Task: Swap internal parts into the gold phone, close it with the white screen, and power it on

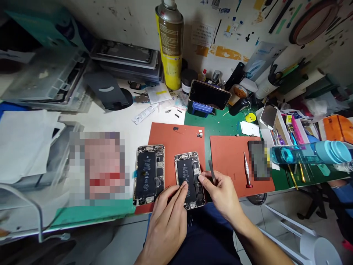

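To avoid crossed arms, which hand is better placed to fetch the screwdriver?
Right, I'd judge. The right hand is nearer the screwdriver, though it seems to hold a thin strip that may need setting down. The left hand rests on the smaller phone and would likely reach across.

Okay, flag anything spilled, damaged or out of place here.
The wall looks shabby, with ragged orange-brown patches. The left phone and right phone lie open, insides bare, on the red mat, which seems deliberate. No spill shows.
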Demonstrator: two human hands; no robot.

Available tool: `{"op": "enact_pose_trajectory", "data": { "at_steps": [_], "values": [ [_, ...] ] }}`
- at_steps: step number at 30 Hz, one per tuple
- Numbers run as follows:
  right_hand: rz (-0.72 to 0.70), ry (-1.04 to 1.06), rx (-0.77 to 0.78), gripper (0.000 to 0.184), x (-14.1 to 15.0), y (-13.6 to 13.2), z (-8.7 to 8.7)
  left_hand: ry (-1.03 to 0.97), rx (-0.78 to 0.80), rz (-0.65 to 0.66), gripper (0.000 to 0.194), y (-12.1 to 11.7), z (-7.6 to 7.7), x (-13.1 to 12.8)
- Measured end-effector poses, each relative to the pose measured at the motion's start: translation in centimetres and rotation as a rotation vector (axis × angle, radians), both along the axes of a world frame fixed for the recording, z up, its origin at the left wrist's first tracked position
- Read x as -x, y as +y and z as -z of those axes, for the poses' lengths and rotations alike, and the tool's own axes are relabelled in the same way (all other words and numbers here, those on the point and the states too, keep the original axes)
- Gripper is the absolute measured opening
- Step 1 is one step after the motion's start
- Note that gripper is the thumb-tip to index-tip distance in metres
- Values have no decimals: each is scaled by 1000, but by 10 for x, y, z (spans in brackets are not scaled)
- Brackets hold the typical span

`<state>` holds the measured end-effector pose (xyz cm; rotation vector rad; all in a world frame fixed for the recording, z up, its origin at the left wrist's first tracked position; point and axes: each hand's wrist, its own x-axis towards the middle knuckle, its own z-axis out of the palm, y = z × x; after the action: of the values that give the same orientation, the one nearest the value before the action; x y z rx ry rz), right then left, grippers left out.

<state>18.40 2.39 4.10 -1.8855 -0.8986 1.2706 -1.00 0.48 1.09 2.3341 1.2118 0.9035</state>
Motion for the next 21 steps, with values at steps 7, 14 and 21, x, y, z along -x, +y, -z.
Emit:
{"op": "enact_pose_trajectory", "data": {
  "at_steps": [7,14,21],
  "values": [
    [-58,105,-26,43,-6,3,1,-24,59,-18,61,2,-6,-3],
    [-119,206,-50,41,-8,2,1,-105,193,-148,57,-2,-11,-3],
    [-67,346,-130,39,-15,-21,-21,-740,862,-393,67,-7,-30,-20]
  ]
}}
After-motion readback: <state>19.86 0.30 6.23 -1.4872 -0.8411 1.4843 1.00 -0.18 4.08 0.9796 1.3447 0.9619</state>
